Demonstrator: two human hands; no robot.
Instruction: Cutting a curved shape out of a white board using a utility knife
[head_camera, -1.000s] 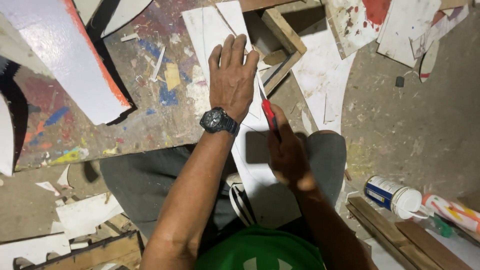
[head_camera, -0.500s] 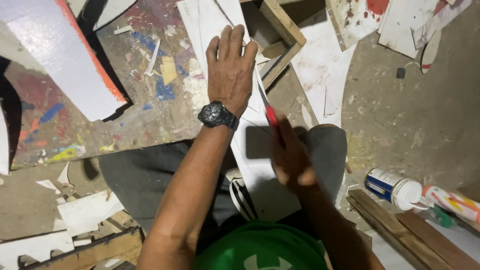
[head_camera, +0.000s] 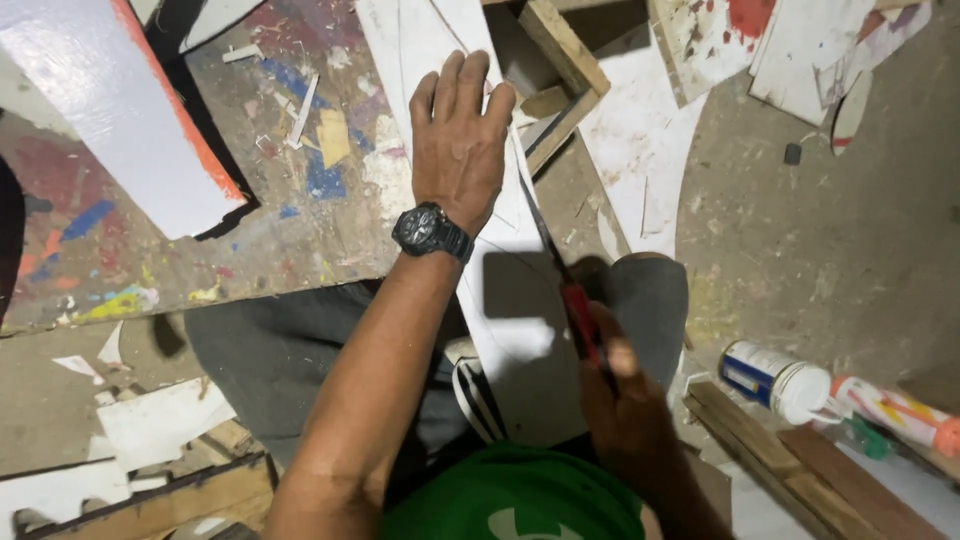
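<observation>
I'm looking down into a workshop here — a rough one, worked right on the ground. The paint-splattered board (head_camera: 200, 240) at left is smeared with red, blue and yellow, and white offcuts (head_camera: 150, 420) and slivers litter the dusty concrete floor (head_camera: 820, 260). Far ahead sits an open wooden frame (head_camera: 565, 60); at near right, wood planks (head_camera: 790, 460) lie beside a glue bottle (head_camera: 775, 378) and a sealant tube (head_camera: 890, 412) — maker's clutter everywhere.
</observation>
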